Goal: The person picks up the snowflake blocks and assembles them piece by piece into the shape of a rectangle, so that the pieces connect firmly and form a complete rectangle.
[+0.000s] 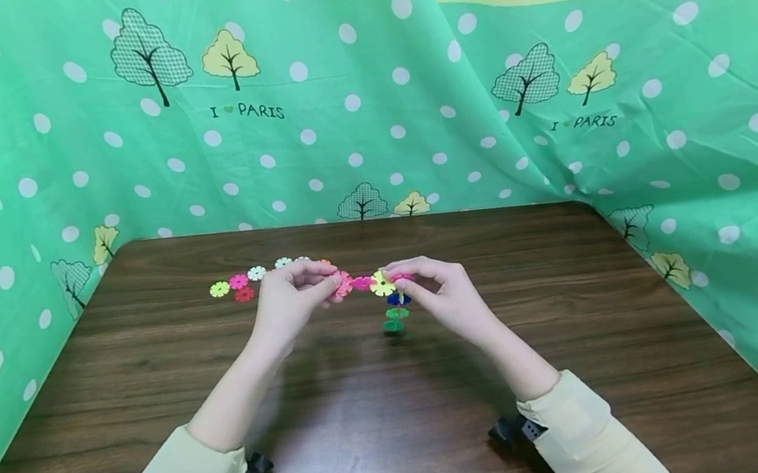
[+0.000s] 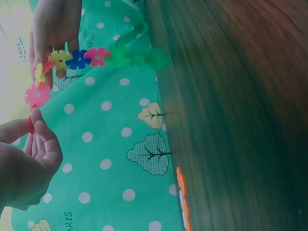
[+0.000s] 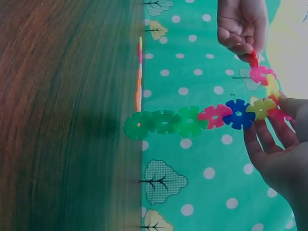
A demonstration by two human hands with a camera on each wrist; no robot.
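While the left hand [image 1: 287, 299] pinches the flower chain [image 3: 233, 119] by its red end [image 3: 251, 58], the right hand [image 1: 446, 292] pinches its bend [image 3: 280, 114]; this apparently supports it, the green tail [image 3: 161, 126] hanging over the table [image 1: 356, 452].

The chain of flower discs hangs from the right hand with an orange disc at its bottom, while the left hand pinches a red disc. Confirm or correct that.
The bottom disc is green, not orange, as the right wrist view shows. The chain does hang from the right hand, and the left hand pinches a red disc.
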